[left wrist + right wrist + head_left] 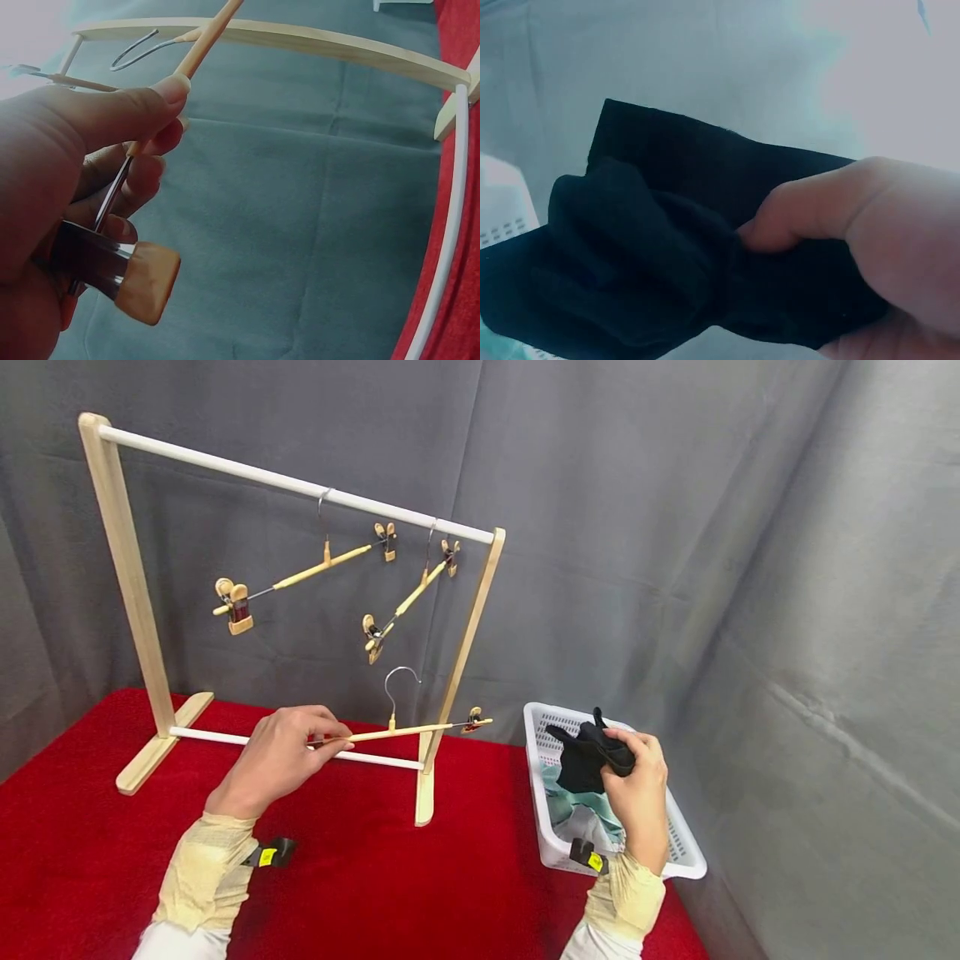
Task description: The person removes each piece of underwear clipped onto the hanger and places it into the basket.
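My left hand grips one end of a wooden clip hanger, its thumb and fingers round the bar. The hanger's metal hook points up, and its far clip sticks out to the right. In the left wrist view the near clip shows below the fingers. Over the white basket, my right hand pinches a bunched black cloth garment. The right wrist view shows the thumb pressed on the folded black fabric.
A wooden rack with a white top rail stands on the red cloth. Two more clip hangers, one left and one right, hang from the rail. Pale green and grey fabric lies in the basket. Grey curtain surrounds the back.
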### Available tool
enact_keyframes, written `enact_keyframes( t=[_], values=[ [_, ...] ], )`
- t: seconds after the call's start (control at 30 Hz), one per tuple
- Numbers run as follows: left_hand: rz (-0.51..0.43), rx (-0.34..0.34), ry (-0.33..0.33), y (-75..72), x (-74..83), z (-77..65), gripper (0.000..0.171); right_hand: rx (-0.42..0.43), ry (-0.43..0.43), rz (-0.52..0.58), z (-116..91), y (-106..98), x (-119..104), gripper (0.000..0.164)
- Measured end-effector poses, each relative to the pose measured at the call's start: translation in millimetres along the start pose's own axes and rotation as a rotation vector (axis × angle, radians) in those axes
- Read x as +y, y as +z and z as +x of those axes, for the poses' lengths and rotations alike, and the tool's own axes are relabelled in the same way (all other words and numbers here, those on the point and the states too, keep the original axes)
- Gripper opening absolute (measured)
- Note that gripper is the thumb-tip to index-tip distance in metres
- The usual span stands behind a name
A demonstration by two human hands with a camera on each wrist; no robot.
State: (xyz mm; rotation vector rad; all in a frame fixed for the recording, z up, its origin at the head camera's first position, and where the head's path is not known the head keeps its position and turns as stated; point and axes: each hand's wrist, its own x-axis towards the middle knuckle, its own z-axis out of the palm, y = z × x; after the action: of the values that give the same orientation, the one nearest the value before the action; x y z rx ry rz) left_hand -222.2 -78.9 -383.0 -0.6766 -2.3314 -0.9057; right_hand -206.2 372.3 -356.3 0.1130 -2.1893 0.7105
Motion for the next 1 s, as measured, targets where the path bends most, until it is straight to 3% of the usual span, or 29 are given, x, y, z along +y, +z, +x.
enact_keyframes(
  t=[0.2,0.47,0.77,1.0],
  values=[
    [0.0,-0.002,0.003,2.4,-0.1,0.1,0.014,-0.021,0.037,-0.052,-1.3,3.8,17.0,0.054],
    [0.003,-0.028,-0.006,4.4,0.1,0.5,0.017,-0.117,0.148,-0.069,-1.8,11.0,32.6,0.059],
    [0.014,-0.025,-0.005,2.9,1.0,0.3,0.017,-0.174,0.073,-0.094,-1.3,23.0,45.8,0.056],
    [0.01,-0.022,0.001,3.3,1.3,-0.1,0.015,-0.197,0.1,-0.109,-1.8,27.5,51.0,0.059]
  ],
)
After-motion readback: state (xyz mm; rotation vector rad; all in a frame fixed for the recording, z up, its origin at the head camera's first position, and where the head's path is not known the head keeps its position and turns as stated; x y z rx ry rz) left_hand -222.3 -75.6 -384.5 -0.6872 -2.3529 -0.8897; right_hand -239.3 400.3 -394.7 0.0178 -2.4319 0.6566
